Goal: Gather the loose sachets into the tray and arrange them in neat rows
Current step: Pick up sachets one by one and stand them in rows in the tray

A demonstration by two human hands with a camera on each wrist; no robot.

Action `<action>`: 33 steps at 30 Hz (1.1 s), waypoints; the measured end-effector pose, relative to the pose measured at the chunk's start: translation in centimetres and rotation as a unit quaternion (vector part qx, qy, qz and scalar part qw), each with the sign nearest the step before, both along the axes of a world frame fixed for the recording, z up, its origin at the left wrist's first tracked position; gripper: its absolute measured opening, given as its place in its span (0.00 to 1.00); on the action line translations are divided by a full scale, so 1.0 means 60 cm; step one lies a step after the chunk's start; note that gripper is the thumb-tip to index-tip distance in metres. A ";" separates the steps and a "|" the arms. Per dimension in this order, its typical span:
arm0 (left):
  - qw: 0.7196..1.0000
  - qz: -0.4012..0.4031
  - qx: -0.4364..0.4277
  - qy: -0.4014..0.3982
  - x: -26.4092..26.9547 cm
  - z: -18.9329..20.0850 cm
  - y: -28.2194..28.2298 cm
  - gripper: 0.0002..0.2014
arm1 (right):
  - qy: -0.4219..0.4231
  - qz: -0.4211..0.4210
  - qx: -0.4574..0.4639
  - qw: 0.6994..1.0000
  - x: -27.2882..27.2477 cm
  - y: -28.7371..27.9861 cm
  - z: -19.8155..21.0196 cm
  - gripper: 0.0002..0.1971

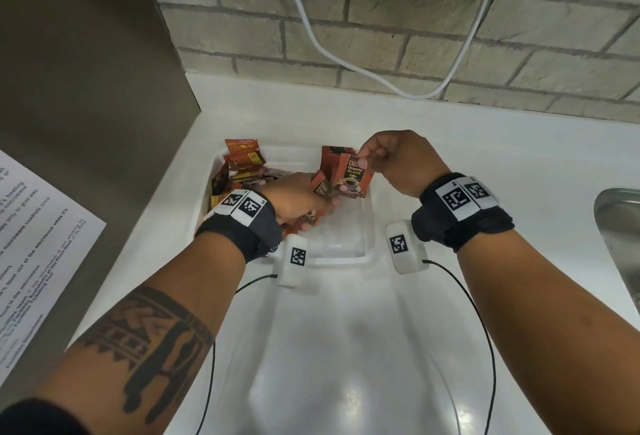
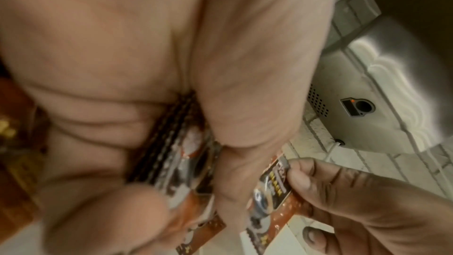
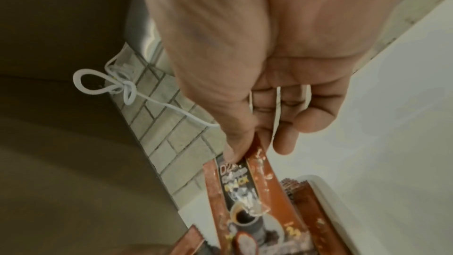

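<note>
L hand (image 1: 298,200) grips sachets (image 2: 171,162), R hand (image 1: 394,161) pinches sachet (image 1: 353,175)

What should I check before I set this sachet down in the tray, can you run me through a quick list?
1. Right hand has the sachet: ok, thumb and fingers pinch its top edge.
2. Left hand has the bundle of sachets: ok, fingers curl round it.
3. Bare floor in the tray: ok, the near right part is open.
4. Row of sachets at the tray's far wall upright: ok, they stand on edge.
5. Pile of sachets on the tray's left sorted: not ok, it lies jumbled.
6. Sachets left outside the tray: cannot tell, the left arm hides that side.
</note>
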State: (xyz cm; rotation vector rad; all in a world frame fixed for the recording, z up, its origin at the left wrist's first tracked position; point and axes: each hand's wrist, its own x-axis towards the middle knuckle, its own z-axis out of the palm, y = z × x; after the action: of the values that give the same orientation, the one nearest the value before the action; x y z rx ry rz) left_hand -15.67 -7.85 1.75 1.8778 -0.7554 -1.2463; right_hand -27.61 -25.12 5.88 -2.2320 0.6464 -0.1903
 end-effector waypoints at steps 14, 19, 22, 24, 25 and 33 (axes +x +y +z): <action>0.973 -0.119 0.166 -0.109 -0.022 0.013 -0.041 0.21 | 0.103 0.003 -0.085 0.991 0.029 0.012 -0.029 0.08; 0.969 -0.112 0.174 -0.133 -0.022 0.005 -0.051 0.20 | 0.116 0.018 -0.096 0.988 0.040 0.009 -0.039 0.08; 0.971 -0.110 0.169 -0.132 -0.019 0.000 -0.052 0.20 | 0.117 0.024 -0.101 0.988 0.041 0.004 -0.041 0.06; 0.973 -0.101 0.168 -0.125 -0.017 -0.001 -0.053 0.20 | 0.117 0.030 -0.107 0.987 0.042 0.002 -0.042 0.05; 0.973 -0.099 0.168 -0.126 -0.018 -0.001 -0.054 0.20 | 0.117 0.030 -0.106 0.987 0.043 0.001 -0.043 0.05; 0.974 -0.094 0.167 -0.118 -0.020 -0.001 -0.052 0.20 | 0.109 0.019 -0.078 0.991 0.042 -0.002 -0.053 0.08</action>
State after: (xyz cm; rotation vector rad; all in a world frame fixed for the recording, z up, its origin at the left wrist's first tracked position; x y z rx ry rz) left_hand -16.89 -10.99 1.69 2.3026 -0.9090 -1.3482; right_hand -25.09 -25.22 2.68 -2.4368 0.7252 0.0254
